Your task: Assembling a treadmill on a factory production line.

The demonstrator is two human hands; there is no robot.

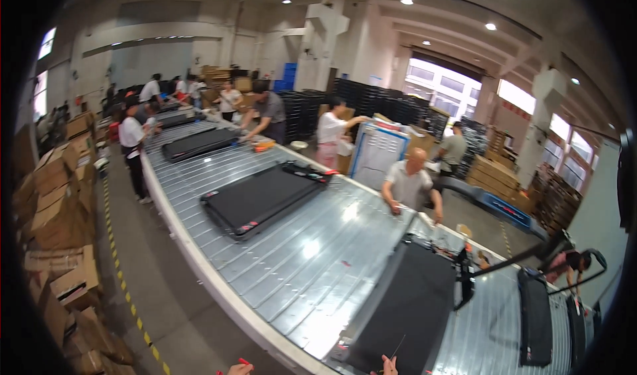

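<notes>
A: Our left hand [240, 369], barely in view at the bottom edge, pinches something small and red; our right hand [389, 366] shows only fingertips, grip unclear.

B: They sit at the near end of the flat black treadmill deck [408, 305], matte and rectangular.

A: It lies on our ribbed, shiny metal conveyor [298, 255]. Cardboard boxes [60, 229] stack along the grey floor.

Left of your conveyor [265, 269]: brown cardboard cartons [56, 202] stacked along aisle, flaps open on nearest ones. Beyond conveyor's far side: white rectangular panel, blue-edged [377, 150], upright; tan cartons [494, 172] stacked behind it. At conveyor's far end: more brown boxes [215, 75].
</notes>
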